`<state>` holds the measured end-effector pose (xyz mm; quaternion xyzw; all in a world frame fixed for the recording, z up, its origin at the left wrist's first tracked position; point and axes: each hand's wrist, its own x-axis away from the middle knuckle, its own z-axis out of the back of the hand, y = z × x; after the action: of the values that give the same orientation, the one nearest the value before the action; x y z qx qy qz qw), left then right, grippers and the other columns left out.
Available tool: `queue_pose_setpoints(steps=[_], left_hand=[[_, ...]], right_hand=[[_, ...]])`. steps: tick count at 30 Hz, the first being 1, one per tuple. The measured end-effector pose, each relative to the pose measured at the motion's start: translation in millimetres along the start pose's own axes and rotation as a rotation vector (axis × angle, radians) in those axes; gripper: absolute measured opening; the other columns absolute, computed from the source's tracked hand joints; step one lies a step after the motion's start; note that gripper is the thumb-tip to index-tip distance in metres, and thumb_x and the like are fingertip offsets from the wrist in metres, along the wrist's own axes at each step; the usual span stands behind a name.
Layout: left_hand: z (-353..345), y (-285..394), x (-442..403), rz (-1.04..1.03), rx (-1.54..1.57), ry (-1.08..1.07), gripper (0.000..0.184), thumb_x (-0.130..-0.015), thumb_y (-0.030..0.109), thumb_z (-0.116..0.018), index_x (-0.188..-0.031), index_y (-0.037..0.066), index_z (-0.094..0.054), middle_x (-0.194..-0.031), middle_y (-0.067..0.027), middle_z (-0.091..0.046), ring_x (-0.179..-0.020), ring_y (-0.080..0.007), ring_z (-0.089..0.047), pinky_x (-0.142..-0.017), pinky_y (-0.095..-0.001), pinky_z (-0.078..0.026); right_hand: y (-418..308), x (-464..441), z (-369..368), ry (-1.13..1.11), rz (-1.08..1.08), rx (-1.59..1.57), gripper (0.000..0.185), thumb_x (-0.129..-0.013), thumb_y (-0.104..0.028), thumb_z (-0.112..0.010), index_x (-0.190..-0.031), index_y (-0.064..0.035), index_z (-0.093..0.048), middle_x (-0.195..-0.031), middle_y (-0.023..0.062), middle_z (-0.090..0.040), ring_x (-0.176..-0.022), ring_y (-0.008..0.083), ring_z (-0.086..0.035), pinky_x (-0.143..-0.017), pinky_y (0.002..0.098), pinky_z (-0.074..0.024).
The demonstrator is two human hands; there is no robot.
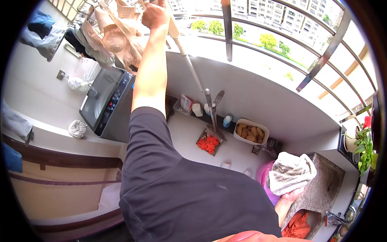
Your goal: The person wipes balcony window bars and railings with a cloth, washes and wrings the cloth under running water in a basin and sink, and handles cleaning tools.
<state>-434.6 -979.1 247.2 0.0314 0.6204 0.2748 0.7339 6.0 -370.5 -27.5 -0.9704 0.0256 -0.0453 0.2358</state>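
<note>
My left hand [156, 17] is raised at the top, its fingers closed beside a pale pole [189, 66]. What it grips is cut off by the upper edge. Beige bras [119, 42] and other garments hang just left of it. At the lower right, my right hand [292, 195] holds a bunched grey-white towel [292, 173] from below, the cloth hiding most of its fingers. A pink-purple bucket [264, 177] stands partly behind the towel. Next to it is a speckled stone washbasin [328, 177], with orange-red cloth [298, 226] lower down.
A top-loading washing machine [107, 101] stands at the left. On the floor are a dustpan [209, 141] with red pieces in it, bottles, and a white tub [252, 121] of brown, potato-like items. Metal window bars [227, 30] run along the top; a potted plant [365, 149] sits at right.
</note>
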Motion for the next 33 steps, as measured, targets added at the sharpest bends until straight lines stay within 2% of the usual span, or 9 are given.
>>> queue_pose_setpoints(steps=[2,8,12,18,22,25,26,29,33], left_hand=[[12,8,-13,-0.037,0.071,-0.159,0.065,-0.097,0.067,-0.052,-0.097,0.005,-0.072,-0.072,-0.0174,-0.072,-0.069,-0.0383,-0.072,-0.058,-0.0475,-0.057],[-20,27,-14,-0.035,0.085,-0.149,0.057,-0.1,0.061,-0.052,-0.112,0.007,-0.066,-0.091,-0.0194,-0.074,-0.081,-0.0392,-0.073,-0.068,-0.0474,-0.058],[-23,33,-2,0.045,0.021,-0.273,0.088,-0.094,0.079,-0.037,-0.094,-0.001,-0.071,-0.093,-0.0216,-0.075,-0.094,-0.0385,-0.073,-0.081,-0.0498,-0.057],[-27,10,10,-0.057,0.119,-0.344,0.068,-0.097,0.057,-0.052,-0.122,-0.005,-0.045,-0.104,-0.0266,-0.072,-0.1,-0.0445,-0.07,-0.089,-0.0518,-0.054],[2,8,23,-0.117,0.382,-0.349,0.055,-0.091,0.04,-0.07,-0.117,-0.004,-0.05,-0.104,-0.0257,-0.072,-0.099,-0.0403,-0.071,-0.088,-0.0486,-0.053],[14,-1,48,-0.116,0.708,-0.324,0.05,-0.088,0.042,-0.073,-0.105,-0.003,-0.059,-0.088,-0.0211,-0.073,-0.087,-0.0412,-0.071,-0.077,-0.0496,-0.055],[10,-8,56,-0.094,0.534,-0.469,0.05,-0.086,0.032,-0.072,-0.118,-0.001,-0.052,-0.095,-0.0184,-0.073,-0.092,-0.0394,-0.071,-0.08,-0.0482,-0.055],[-4,-31,93,-0.02,0.63,-0.602,0.058,-0.081,0.043,-0.081,-0.116,0.003,-0.057,-0.096,-0.0169,-0.074,-0.092,-0.035,-0.073,-0.083,-0.0454,-0.055],[-15,-38,109,0.114,0.755,-0.795,0.046,-0.08,0.034,-0.086,-0.107,0.002,-0.067,-0.097,-0.0122,-0.076,-0.091,-0.0238,-0.073,-0.083,-0.0351,-0.056]], right_hand=[[2,0,-7,-0.022,-0.013,-0.009,0.055,-0.107,-0.041,-0.043,-0.148,-0.0048,-0.048,-0.149,0.0149,-0.053,-0.134,0.0353,-0.052,-0.115,0.0554,-0.0399],[5,1,8,0.046,0.05,-0.02,0.054,-0.107,-0.039,-0.043,-0.149,-0.0044,-0.047,-0.15,0.0156,-0.052,-0.135,0.0361,-0.052,-0.115,0.0565,-0.0395],[6,3,16,0.047,0.061,-0.033,0.053,-0.107,-0.038,-0.042,-0.148,-0.0038,-0.047,-0.15,0.0161,-0.052,-0.135,0.0368,-0.052,-0.115,0.0573,-0.04],[2,2,27,0.128,0.055,-0.034,0.053,-0.108,-0.036,-0.042,-0.148,-0.0024,-0.047,-0.15,0.0165,-0.052,-0.136,0.0365,-0.051,-0.115,0.0558,-0.0396],[4,-6,27,0.054,0.046,-0.048,0.052,-0.108,-0.035,-0.042,-0.148,-0.0024,-0.048,-0.149,0.0159,-0.053,-0.135,0.0355,-0.051,-0.116,0.0546,-0.0391],[6,-13,20,-0.018,0.041,-0.007,0.05,-0.108,-0.034,-0.042,-0.147,-0.0026,-0.049,-0.148,0.0154,-0.053,-0.135,0.0348,-0.052,-0.116,0.0537,-0.0395],[8,-14,19,0.023,0.035,-0.042,0.05,-0.107,-0.033,-0.042,-0.145,-0.0026,-0.05,-0.147,0.0152,-0.055,-0.133,0.0346,-0.054,-0.115,0.0534,-0.0408],[9,-22,-23,-0.124,-0.028,-0.011,0.053,-0.106,-0.037,-0.042,-0.145,-0.0028,-0.051,-0.145,0.0147,-0.056,-0.131,0.0352,-0.056,-0.113,0.0542,-0.0425],[11,-16,-8,-0.023,-0.04,-0.024,0.053,-0.106,-0.038,-0.043,-0.145,-0.0033,-0.052,-0.145,0.0148,-0.057,-0.129,0.036,-0.057,-0.111,0.0556,-0.0442]])
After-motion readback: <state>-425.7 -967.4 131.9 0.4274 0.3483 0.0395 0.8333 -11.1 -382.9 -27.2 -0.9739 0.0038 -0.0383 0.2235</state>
